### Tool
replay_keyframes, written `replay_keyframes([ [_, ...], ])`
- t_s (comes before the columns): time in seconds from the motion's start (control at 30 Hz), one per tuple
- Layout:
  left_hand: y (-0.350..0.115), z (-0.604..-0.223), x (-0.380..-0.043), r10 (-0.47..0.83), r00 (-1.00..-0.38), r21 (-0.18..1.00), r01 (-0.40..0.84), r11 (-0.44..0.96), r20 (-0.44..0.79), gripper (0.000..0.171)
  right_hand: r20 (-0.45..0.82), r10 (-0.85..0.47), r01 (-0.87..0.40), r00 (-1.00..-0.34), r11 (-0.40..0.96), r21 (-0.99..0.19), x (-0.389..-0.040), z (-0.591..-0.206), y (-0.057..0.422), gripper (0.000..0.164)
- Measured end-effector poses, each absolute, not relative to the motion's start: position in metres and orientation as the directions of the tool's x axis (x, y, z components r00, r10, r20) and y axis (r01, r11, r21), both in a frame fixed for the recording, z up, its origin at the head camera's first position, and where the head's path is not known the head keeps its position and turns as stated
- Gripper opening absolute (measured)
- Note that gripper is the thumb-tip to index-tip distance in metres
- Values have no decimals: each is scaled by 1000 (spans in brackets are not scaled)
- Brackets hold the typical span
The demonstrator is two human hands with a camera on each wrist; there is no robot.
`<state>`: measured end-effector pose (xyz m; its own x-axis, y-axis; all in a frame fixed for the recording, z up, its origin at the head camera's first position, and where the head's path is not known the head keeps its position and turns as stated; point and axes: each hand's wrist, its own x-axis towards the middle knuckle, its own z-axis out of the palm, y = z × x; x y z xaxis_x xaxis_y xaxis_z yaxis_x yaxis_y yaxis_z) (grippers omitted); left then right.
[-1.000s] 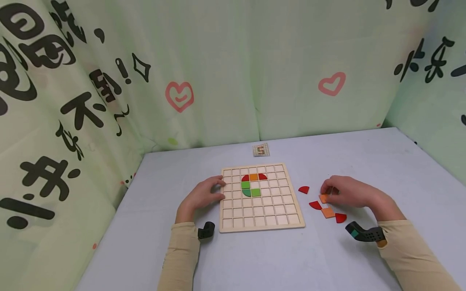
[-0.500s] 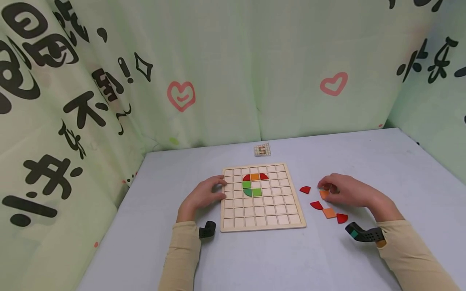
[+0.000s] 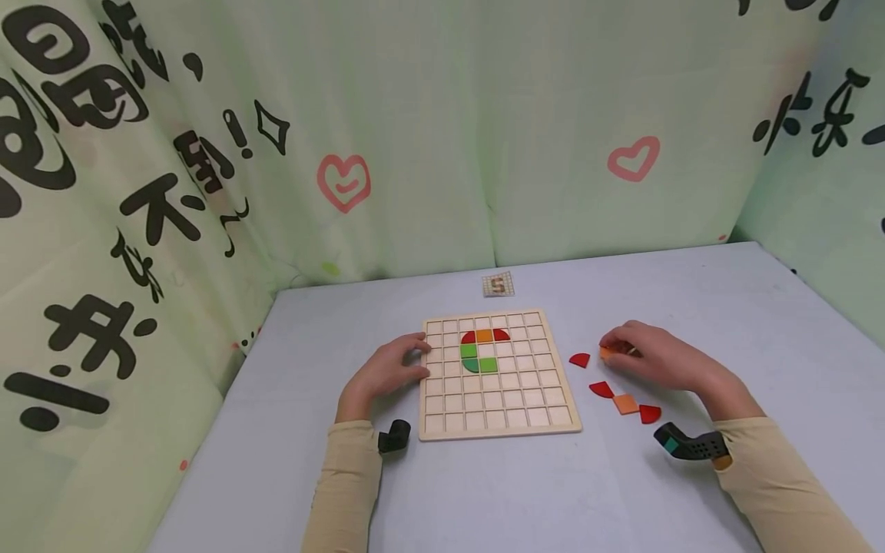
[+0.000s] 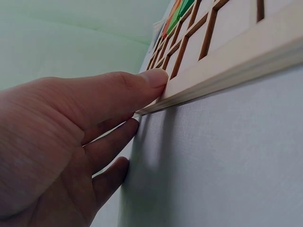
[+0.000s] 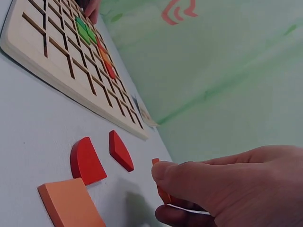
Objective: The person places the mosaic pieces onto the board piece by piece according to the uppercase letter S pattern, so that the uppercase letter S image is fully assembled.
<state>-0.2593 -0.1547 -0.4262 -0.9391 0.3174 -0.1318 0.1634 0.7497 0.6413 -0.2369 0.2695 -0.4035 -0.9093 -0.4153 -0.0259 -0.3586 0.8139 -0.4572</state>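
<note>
Right hand (image 3: 657, 355) pinches thin orange tile (image 5: 164, 195) beyond right edge of gridded wooden board (image 3: 513, 400); flat red quarter-rounds (image 3: 601, 390) nearby. Left hand (image 3: 382, 370), thumb and index finger apart, touches board's left edge.

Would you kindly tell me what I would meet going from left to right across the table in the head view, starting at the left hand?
Left hand, wooden grid board, red piece nearest the board, second red piece, loose orange square, third red piece, right sleeve.
</note>
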Motion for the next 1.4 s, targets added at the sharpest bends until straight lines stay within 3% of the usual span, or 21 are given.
replay_keyframes([
  [0.63,-154,-429,-261,316,-939,636,162,754,-136,37,4,-525,-464,-851,750,-472,-230,-389,217,27],
  [1.03,-153,-427,-260,303,-943,632,154,759,-135,37,-127,-462,-362,-878,813,-457,-237,-394,239,29],
  [1.4,-154,-428,-261,311,-941,636,161,754,-131,37,-112,-394,-310,-912,843,-440,-244,-406,230,32],
])
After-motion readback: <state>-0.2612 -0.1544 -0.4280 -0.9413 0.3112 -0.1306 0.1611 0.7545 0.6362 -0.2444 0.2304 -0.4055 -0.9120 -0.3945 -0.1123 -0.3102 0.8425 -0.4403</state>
